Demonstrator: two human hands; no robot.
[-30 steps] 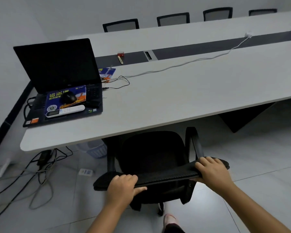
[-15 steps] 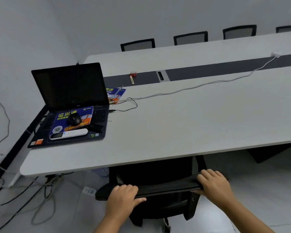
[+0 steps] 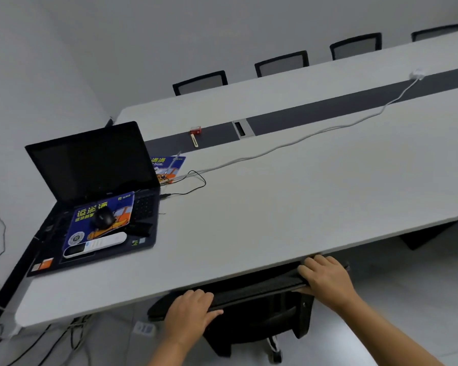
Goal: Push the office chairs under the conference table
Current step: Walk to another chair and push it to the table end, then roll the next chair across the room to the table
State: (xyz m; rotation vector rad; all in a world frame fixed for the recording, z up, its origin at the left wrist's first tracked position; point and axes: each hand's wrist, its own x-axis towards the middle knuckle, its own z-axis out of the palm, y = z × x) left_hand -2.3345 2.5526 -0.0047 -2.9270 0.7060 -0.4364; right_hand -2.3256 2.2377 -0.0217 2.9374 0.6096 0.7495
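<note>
A black office chair (image 3: 254,307) stands at the near edge of the long grey conference table (image 3: 288,207), its seat hidden under the tabletop. Only the top of the backrest and part of the base with a caster show. My left hand (image 3: 189,311) grips the left end of the backrest top, fingers curled over it. My right hand (image 3: 325,280) grips the right end the same way, close to the table edge.
An open laptop (image 3: 95,196) with a mouse, a mouse pad and a white remote on it sits at the table's left end. A white cable (image 3: 302,138) runs across the top. Several chairs (image 3: 282,63) line the far side. Cables (image 3: 37,344) lie on the floor at left.
The chair has rolled forward under the table with both hands on its backrest; the seat and armrests are now hidden by the tabletop. My view has moved closer to the table.
</note>
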